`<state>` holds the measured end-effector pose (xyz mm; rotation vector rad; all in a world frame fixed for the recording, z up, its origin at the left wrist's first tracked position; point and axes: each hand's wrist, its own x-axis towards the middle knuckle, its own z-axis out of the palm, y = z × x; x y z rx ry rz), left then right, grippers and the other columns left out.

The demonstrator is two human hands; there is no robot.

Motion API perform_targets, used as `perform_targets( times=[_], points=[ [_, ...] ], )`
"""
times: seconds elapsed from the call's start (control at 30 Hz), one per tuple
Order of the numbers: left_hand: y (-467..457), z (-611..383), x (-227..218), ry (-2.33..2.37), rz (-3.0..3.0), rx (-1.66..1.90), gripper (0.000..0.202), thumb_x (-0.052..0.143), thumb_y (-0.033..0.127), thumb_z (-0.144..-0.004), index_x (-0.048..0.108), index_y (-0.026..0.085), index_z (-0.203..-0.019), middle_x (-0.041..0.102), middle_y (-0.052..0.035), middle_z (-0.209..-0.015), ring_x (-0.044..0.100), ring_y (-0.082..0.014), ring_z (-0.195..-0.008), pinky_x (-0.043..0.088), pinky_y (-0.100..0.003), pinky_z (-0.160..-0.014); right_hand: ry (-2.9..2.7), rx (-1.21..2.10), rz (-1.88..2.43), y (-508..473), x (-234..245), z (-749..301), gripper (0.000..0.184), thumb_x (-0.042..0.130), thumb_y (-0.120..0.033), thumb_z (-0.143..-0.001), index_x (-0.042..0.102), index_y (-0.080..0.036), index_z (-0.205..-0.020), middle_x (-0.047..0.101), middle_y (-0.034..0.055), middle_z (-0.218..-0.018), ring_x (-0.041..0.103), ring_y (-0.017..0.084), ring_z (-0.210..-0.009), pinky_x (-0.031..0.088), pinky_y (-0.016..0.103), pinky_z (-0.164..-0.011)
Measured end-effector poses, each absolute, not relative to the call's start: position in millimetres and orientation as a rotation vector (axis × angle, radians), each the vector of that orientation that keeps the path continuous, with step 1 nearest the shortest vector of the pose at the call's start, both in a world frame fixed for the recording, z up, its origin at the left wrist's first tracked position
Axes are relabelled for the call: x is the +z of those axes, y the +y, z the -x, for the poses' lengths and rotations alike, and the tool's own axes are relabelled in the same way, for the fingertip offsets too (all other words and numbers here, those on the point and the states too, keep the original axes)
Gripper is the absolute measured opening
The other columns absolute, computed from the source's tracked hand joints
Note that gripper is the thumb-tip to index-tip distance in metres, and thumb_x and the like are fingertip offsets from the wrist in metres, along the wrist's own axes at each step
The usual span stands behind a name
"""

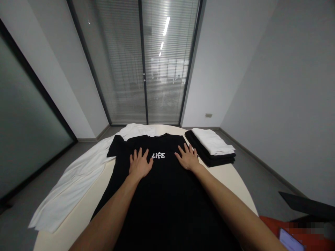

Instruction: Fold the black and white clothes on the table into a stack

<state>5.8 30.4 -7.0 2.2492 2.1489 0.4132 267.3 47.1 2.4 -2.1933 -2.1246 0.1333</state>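
A black T-shirt with white lettering across its chest lies spread out on the table, collar at the far side. My left hand rests flat on the shirt, left of the lettering, fingers spread. To the right of the lettering, my right hand also lies flat near the shirt's side, fingers apart. Neither hand grips the cloth. The shirt's left sleeve reaches over some white cloth, while the sleeve on the right is mostly hidden behind my right hand.
White clothing is draped along the left edge of the pale round table. A folded stack, a white garment over black ones, sits at the right. Beyond the lower right edge are a red seat and a phone.
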Motion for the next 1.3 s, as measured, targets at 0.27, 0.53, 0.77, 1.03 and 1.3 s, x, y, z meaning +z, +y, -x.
perform_targets(
  times=[0.27,0.53,0.77,1.03,1.3],
  points=[
    [29,-6,-8,2.158,-2.266,0.441,0.062,0.043,0.05,-0.097,0.044,0.024,-0.152,0.036,-0.0129,-0.161,0.027,-0.041,-0.149,0.025,-0.059,-0.118,-2.26,0.141,1.967,15,6,-259,0.069,0.025,-0.064,-0.101,0.028,-0.026,-0.16,0.021,0.0074,-0.167,0.011,0.029,-0.155,0.009,0.05,-0.123],
    [16,-13,6,1.924,-2.548,0.683,0.046,0.045,0.035,-0.097,0.06,0.02,-0.139,0.053,-0.01,-0.148,0.045,-0.0291,-0.139,0.028,-0.046,-0.121,-2.171,-0.091,1.961,6,18,-283,0.048,0.034,-0.031,-0.104,0.054,-0.013,-0.144,0.043,0.0137,-0.156,0.034,0.026,-0.146,0.027,0.038,-0.12],
    [-3,-22,11,1.318,-2.701,0.36,0.055,0.046,0.052,-0.098,0.045,0.035,-0.15,0.034,-0.0028,-0.163,0.026,-0.0314,-0.151,0.025,-0.053,-0.122,-2.173,-0.058,2.091,5,16,-307,0.047,0.033,-0.025,-0.104,0.053,-0.014,-0.145,0.054,0.0145,-0.146,0.041,0.027,-0.14,0.037,0.036,-0.113],
    [-36,-42,24,0.939,-2.776,0.328,0.067,0.057,0.045,-0.093,0.034,0.033,-0.155,0.025,-0.0056,-0.166,0.022,-0.0331,-0.152,0.023,-0.056,-0.121,-2.174,-0.037,2.011,11,12,-313,0.047,0.037,-0.023,-0.103,0.053,-0.011,-0.144,0.056,0.0159,-0.142,0.052,0.027,-0.126,0.039,0.033,-0.109],
    [-73,-18,46,0.673,-2.757,0.301,0.028,0.069,0.032,-0.084,0.063,0.023,-0.11,0.063,-0.0058,-0.115,0.06,-0.0224,-0.102,0.049,-0.038,-0.093,-2.134,-0.056,1.994,15,6,-317,0.048,0.038,-0.02,-0.101,0.051,-0.007,-0.145,0.053,0.0164,-0.145,0.053,0.027,-0.124,0.04,0.031,-0.108]
  ],
)
